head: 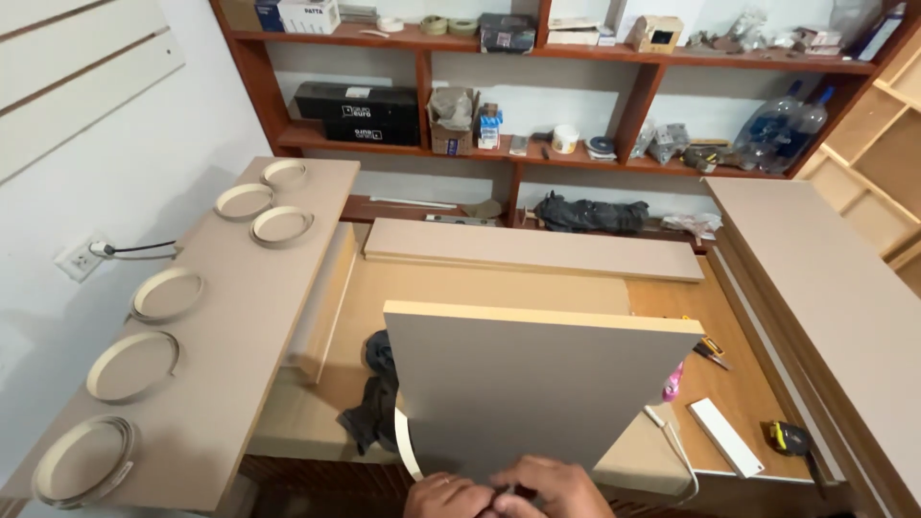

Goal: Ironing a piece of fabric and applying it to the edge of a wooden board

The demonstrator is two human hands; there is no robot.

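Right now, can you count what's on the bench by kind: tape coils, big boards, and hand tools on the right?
Coils of edge tape on the left board: 6, the nearest one here
Large boards: 4, one held upright at the hands
Tape measure: 1
Utility knife: 1
Total: 12

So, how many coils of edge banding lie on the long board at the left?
6, along the board: far; middle; near. None seem hidden.
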